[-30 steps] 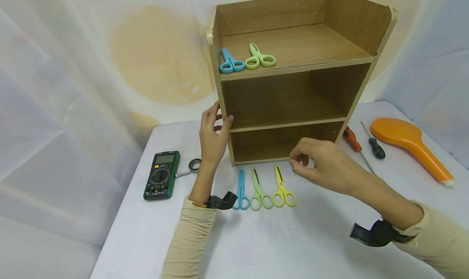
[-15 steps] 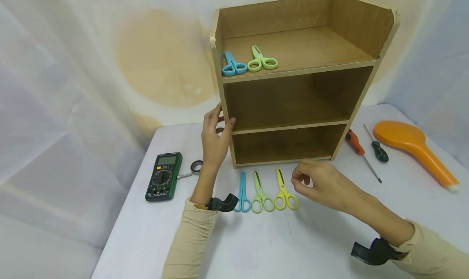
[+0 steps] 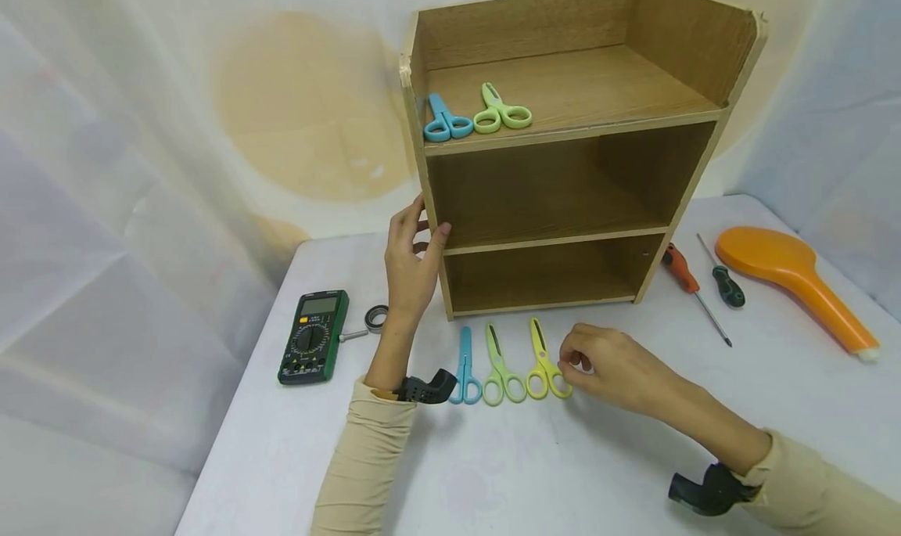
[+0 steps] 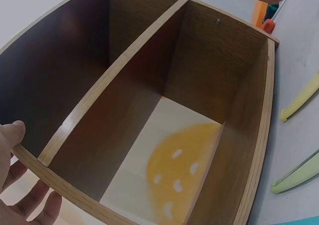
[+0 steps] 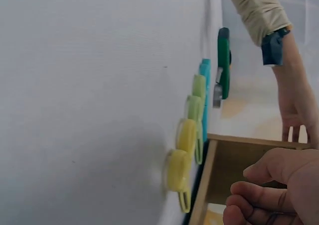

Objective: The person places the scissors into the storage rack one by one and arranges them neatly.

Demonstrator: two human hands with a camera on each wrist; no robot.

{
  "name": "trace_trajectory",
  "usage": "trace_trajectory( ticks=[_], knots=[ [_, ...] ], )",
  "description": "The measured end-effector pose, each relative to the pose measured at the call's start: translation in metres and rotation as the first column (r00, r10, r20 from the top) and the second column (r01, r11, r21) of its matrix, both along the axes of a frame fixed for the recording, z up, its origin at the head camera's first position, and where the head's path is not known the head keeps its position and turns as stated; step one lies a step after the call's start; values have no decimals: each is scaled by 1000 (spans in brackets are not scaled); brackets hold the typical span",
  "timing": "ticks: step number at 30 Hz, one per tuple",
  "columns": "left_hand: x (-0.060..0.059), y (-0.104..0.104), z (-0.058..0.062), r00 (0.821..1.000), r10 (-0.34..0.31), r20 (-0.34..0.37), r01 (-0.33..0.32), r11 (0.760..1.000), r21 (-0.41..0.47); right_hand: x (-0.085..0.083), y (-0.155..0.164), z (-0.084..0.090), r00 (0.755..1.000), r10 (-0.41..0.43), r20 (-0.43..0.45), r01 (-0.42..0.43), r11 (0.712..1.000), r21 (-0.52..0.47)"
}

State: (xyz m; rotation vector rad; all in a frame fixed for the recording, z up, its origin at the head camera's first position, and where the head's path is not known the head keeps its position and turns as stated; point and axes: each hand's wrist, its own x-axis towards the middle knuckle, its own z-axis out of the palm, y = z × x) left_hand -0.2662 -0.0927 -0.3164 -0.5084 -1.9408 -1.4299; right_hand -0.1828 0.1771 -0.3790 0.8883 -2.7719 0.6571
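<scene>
Pointing lengthwise toward the shelf (image 3: 556,241), the yellow scissors (image 3: 542,362) lie on the table (image 3: 507,458) just left of the nearer right hand (image 3: 615,364), whose loosely curled, narrowly parted fingers (image 5: 264,195) hold nothing, while the left hand (image 3: 411,274) grips the shelf's side.

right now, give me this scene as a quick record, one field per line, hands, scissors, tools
left hand: grips the side of the shelf
right hand: beside the yellow scissors, nothing held
top board: upper blue scissors, upper green scissors
table before shelf, left to right: front blue scissors, front green scissors, yellow scissors
table, left: multimeter, bolt, metal ring
table, right: orange-handled screwdriver, green-handled screwdriver, orange paddle-shaped object
</scene>
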Motion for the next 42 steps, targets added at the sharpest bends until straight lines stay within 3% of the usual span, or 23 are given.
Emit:
trace_trajectory(
  ticks=[8, 15, 27, 35, 42],
  knots=[
    [-1, 0, -1, 1000, 0, 1, 0, 1000, -1, -2, -2, -10, 999, -18, 27, 17, 1000, 26],
    [-30, -9, -25, 1000, -10, -20, 10, 1000, -5, -6, -1, -21, 999, -25, 22, 24, 998, 56],
    [-29, -7, -24, 1000, 1, 1, -1, 1000, -2, -16, -1, -37, 999, -4, -37, 7, 996, 89],
    [-29, -8, -25, 1000, -14, -21, 13, 1000, -13, -14, 4, -33, 999, -30, 19, 30, 999, 32],
    [-30, -10, -25, 1000, -12, -26, 12, 1000, -9, -4, 8, -10, 997, -53, 59, 53, 999, 7]
  ],
)
